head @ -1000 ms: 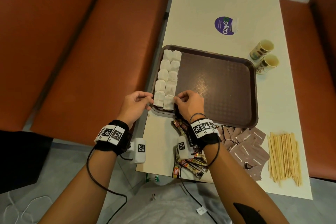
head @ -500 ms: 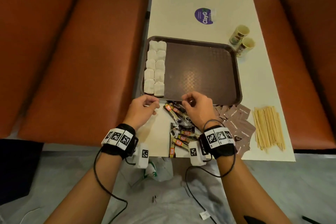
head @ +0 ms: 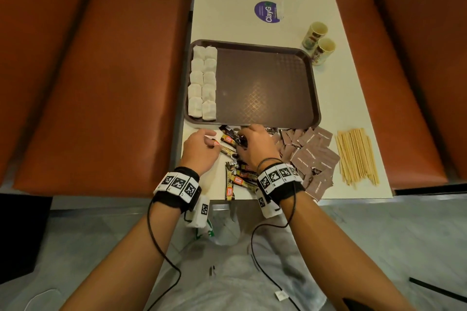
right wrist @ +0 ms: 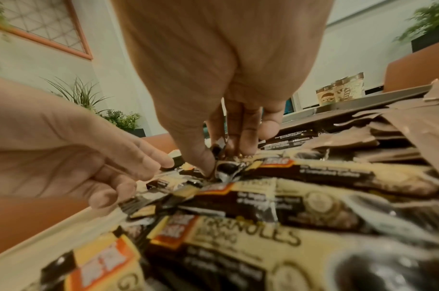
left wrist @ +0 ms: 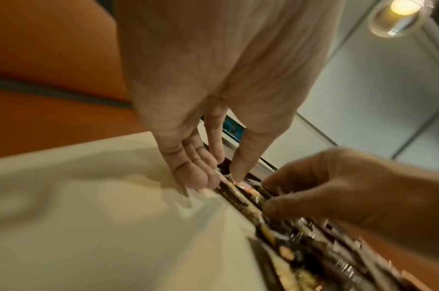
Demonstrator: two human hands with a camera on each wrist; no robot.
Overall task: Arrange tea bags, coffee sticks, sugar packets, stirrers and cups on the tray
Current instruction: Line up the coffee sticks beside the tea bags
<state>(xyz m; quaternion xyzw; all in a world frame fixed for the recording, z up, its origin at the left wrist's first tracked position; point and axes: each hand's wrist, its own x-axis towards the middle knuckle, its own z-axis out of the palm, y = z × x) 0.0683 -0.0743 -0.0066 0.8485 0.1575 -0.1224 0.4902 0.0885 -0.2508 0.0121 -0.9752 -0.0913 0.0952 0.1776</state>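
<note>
The right hand (right wrist: 220, 110) pinches the crimped end of one stick in the coffee sticks (head: 233, 174) pile, and the left hand (head: 199, 149) nips another stick's end beside it. Both have dropped back from the tea bags (head: 203, 83), which lie in two rows at the tray (head: 314, 83) left edge (that group looks finished). Coffee comes next; sugar packets (head: 312, 154), stirrers (head: 356, 154) and cups (head: 319, 41) wait on the table.
</note>
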